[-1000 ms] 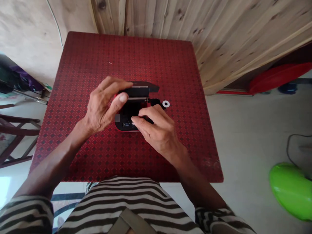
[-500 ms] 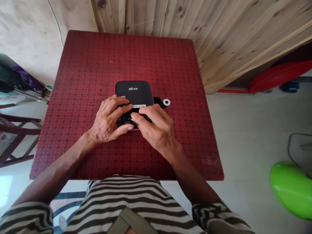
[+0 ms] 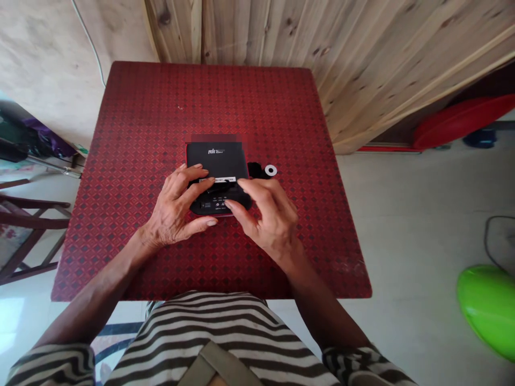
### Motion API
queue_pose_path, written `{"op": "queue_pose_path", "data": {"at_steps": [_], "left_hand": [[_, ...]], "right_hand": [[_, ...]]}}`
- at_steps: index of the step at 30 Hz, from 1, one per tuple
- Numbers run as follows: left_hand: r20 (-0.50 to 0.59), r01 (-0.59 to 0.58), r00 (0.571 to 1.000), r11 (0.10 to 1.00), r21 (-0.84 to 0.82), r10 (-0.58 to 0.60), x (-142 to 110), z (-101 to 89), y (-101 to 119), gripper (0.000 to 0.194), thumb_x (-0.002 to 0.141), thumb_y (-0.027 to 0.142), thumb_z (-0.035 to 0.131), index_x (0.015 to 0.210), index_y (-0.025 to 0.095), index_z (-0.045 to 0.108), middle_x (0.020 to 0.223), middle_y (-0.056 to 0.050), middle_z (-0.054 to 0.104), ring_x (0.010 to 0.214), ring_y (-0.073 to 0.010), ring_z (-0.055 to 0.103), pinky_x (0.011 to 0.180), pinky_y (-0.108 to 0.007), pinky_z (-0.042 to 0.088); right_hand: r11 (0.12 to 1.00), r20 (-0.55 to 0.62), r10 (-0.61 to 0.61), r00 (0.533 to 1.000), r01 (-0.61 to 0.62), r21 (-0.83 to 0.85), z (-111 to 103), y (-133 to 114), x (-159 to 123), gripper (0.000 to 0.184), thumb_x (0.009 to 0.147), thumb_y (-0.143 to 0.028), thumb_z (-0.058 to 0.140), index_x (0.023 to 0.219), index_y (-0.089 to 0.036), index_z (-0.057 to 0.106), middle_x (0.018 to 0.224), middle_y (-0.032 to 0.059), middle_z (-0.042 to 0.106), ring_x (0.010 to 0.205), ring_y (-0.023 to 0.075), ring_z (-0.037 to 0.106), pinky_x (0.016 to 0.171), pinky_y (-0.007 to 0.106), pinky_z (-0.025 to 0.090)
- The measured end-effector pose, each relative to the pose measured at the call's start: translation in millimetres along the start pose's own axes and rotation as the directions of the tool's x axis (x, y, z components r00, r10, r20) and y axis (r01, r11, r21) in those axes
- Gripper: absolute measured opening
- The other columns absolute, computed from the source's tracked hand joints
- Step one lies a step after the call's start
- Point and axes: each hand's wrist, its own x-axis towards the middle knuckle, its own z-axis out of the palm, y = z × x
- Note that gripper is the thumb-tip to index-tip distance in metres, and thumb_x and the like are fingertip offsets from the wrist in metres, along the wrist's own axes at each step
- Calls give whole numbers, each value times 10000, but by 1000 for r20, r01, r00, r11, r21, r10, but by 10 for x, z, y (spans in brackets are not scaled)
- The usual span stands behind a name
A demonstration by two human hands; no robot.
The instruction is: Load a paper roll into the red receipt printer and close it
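Note:
A flat black box [image 3: 215, 162] with rounded corners and a pale logo lies on the red patterned table. A white label strip [image 3: 226, 179] crosses it, and small printed marks show on its near part. Just below the label is a small dark piece [image 3: 219, 187], too unclear to name. My left hand [image 3: 177, 203] rests spread at the box's left side, two fingertips on its top and the thumb by its near edge. At the right side, my right hand [image 3: 269, 212] has its thumb and index finger apart, close to the box's surface, with nothing visible between them.
Right of the box lies a black item [image 3: 255, 170] beside a white ring with a dark centre [image 3: 271, 170]. A wooden plank wall [image 3: 257, 32] stands behind the table [image 3: 140, 107]. On the floor are a wooden chair [image 3: 32, 225] at left and a green object [image 3: 488, 308] at right.
My right hand has drawn back to the right, and its thumb and index finger have parted. More of the box's near part and its printed marks now show. The left hand stays almost in place.

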Motion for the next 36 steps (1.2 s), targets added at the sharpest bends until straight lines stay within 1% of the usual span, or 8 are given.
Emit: {"op": "queue_pose_path", "data": {"at_steps": [2,4,6,8,10,13,26,36], "left_hand": [[-69,40,997,999,9,-40,-74,-40,67,615,1048,638,578,1480,200,605,1435,-170,635,1386,-315,626,1184,-503,540],[-151,72,987,996,51,-63,-175,-64,111,568,1014,567,684,1456,215,630,1406,-156,649,1329,-303,656,1129,-463,580],[-175,74,983,991,112,-54,-273,-62,120,552,980,502,757,1446,231,637,1373,-144,669,1272,-294,680,1083,-442,606],[-163,56,986,985,165,-29,-341,-41,102,564,960,434,797,1460,243,621,1367,-140,681,1234,-284,696,1035,-417,629],[-162,36,987,980,193,-4,-369,-10,76,586,944,377,820,1473,242,606,1376,-142,686,1221,-276,706,1015,-399,640],[-188,38,982,982,183,-3,-373,30,56,578,940,356,826,1462,230,610,1384,-144,686,1224,-269,714,1030,-394,641],[-212,162,967,982,91,-140,-362,62,121,519,941,389,825,1400,269,614,1364,-103,691,1232,-261,708,1050,-442,627],[-187,260,946,964,-53,-266,-327,59,143,451,918,448,846,1269,239,653,1305,-97,698,1210,-250,702,1035,-440,605]], "right_hand": [[983,-47,165,985,-160,95,-21,-8,-174,226,1041,-271,700,1256,-275,631,999,26,717,833,171,694,753,322,608],[925,-70,351,934,-334,181,3,-19,-375,134,1067,-299,645,1196,-277,620,954,3,674,771,143,666,691,289,580],[849,-34,487,873,-464,252,76,-32,-553,164,1095,-369,580,1229,-275,592,933,-5,641,760,143,668,665,284,569],[799,53,540,840,-531,284,175,-42,-668,266,1106,-450,537,1298,-266,557,953,5,635,768,155,671,657,298,571],[801,125,521,844,-535,268,267,-44,-712,333,1097,-498,540,1320,-250,545,1042,41,652,825,174,674,696,331,587],[836,149,473,869,-495,235,348,-33,-706,317,1091,-473,568,1297,-233,553,1189,98,652,943,200,676,799,377,609],[862,115,455,883,-469,193,386,2,-710,300,1085,-453,572,1273,-219,571,1098,63,653,849,182,664,755,353,598],[865,116,457,882,-471,170,382,6,-699,299,1087,-454,570,1274,-221,565,1094,60,653,810,172,631,750,349,577]]}}
